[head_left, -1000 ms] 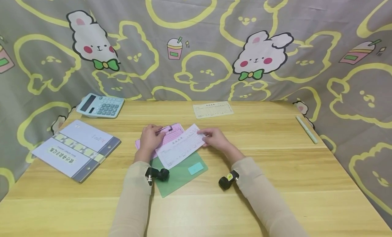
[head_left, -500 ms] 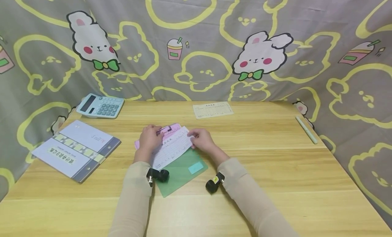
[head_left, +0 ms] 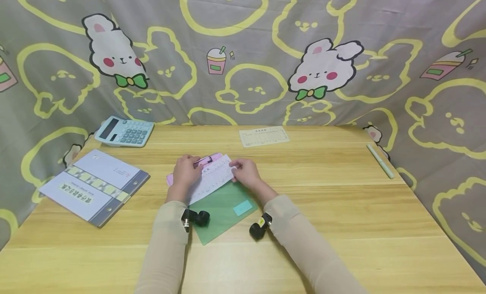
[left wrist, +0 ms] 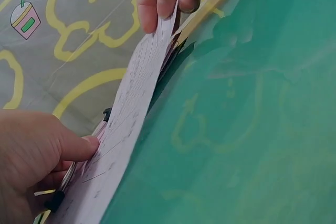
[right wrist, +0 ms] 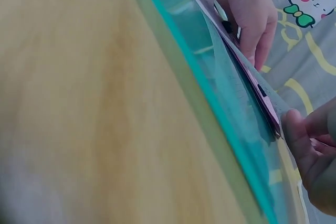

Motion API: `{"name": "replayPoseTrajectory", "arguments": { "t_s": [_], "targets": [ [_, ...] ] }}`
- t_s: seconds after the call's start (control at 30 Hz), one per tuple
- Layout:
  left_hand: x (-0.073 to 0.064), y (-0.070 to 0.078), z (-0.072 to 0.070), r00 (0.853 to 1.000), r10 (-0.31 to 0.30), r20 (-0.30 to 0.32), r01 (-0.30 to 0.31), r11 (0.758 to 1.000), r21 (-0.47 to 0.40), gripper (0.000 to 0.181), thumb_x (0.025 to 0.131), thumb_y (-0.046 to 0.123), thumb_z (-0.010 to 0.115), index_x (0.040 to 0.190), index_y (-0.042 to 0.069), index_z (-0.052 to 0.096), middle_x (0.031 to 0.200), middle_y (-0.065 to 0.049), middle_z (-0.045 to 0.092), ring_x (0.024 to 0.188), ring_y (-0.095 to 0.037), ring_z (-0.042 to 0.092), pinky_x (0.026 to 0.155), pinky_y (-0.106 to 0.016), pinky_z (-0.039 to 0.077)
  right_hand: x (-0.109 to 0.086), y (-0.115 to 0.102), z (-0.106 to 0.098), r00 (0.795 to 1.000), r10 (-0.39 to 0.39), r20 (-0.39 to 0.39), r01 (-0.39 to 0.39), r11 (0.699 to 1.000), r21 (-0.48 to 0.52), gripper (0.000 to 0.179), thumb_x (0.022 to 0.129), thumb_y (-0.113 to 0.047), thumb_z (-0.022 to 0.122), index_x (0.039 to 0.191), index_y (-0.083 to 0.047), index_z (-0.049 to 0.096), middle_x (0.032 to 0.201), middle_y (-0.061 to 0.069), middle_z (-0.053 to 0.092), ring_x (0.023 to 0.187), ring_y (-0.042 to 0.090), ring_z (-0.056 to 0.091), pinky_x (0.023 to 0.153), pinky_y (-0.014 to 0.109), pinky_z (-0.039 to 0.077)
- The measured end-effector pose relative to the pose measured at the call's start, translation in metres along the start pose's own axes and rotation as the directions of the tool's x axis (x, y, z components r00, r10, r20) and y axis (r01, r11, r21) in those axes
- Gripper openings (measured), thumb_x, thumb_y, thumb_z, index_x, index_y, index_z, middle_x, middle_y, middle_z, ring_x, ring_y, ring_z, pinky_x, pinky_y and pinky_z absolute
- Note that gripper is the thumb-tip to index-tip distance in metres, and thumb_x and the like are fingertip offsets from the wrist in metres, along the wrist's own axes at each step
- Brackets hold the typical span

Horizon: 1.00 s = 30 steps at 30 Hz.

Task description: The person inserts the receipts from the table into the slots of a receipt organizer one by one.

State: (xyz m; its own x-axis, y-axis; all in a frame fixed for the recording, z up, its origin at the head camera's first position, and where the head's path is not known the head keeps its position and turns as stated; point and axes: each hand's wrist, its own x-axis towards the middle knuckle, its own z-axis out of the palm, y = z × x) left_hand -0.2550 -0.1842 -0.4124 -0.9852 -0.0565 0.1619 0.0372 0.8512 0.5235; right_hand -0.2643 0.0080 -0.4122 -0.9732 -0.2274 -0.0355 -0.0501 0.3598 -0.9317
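Observation:
A translucent green clipboard (head_left: 218, 218) lies slanted on the table, a pale blue label (head_left: 243, 208) near its right corner. Its metal clip (head_left: 205, 160) with black ends is at the far left edge. My left hand (head_left: 186, 173) grips at the clip, thumb against the papers and other fingers curled behind in the left wrist view. Pink printed slips (head_left: 217, 156) show beside it, partly covered by a white printed slip (head_left: 212, 178). My right hand (head_left: 247, 174) pinches the white slip's right end between thumb and fingers. Whether the slip's far edge is under the clip cannot be told.
A calculator (head_left: 125, 131) and a lilac-white journal (head_left: 95, 186) are at the left of the wooden table (head_left: 341, 243). A cream slip (head_left: 263, 136) lies at the back, a pale green pen (head_left: 379, 161) at the right. A patterned curtain (head_left: 250, 45) hangs behind.
My right hand has moved left with the white slip, which now covers more of the pink slips and less of the clipboard. My left hand stays about where it was.

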Motion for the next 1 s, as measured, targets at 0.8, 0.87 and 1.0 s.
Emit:
{"name": "replayPoseTrajectory", "arguments": {
  "t_s": [0.8,0.87,1.0],
  "targets": [
    [0.002,-0.007,0.005,0.991,0.135,-0.023,-0.133,0.989,0.070,0.030,0.085,0.013,0.052,0.111,-0.003,0.055,0.103,-0.016,0.051,0.099,-0.030,0.040,0.087,-0.041,0.032,0.003,-0.001,0.014,0.995,0.023,-0.095,-0.023,1.000,0.001,0.018,0.076,0.008,0.049,0.089,0.004,0.060,0.075,0.011,0.052,0.047,0.012,0.053,0.046,0.023,0.047],
    [0.001,-0.007,0.005,0.990,0.137,-0.022,-0.135,0.988,0.072,0.030,0.086,0.012,0.052,0.111,-0.003,0.056,0.103,-0.016,0.051,0.098,-0.030,0.041,0.087,-0.041,0.032,0.004,-0.001,0.015,0.995,0.020,-0.096,-0.021,1.000,-0.001,0.017,0.076,0.008,0.049,0.089,0.004,0.060,0.076,0.011,0.052,0.047,0.012,0.053,0.047,0.023,0.047],
    [0.001,-0.006,0.004,0.991,0.135,-0.019,-0.133,0.989,0.070,0.029,0.086,0.012,0.051,0.111,-0.002,0.055,0.103,-0.016,0.050,0.098,-0.031,0.041,0.086,-0.042,0.033,0.005,-0.001,0.016,0.996,0.013,-0.094,-0.014,1.000,-0.014,0.018,0.076,0.009,0.049,0.090,0.004,0.060,0.076,0.011,0.053,0.048,0.012,0.053,0.047,0.022,0.047]
  ]
}}
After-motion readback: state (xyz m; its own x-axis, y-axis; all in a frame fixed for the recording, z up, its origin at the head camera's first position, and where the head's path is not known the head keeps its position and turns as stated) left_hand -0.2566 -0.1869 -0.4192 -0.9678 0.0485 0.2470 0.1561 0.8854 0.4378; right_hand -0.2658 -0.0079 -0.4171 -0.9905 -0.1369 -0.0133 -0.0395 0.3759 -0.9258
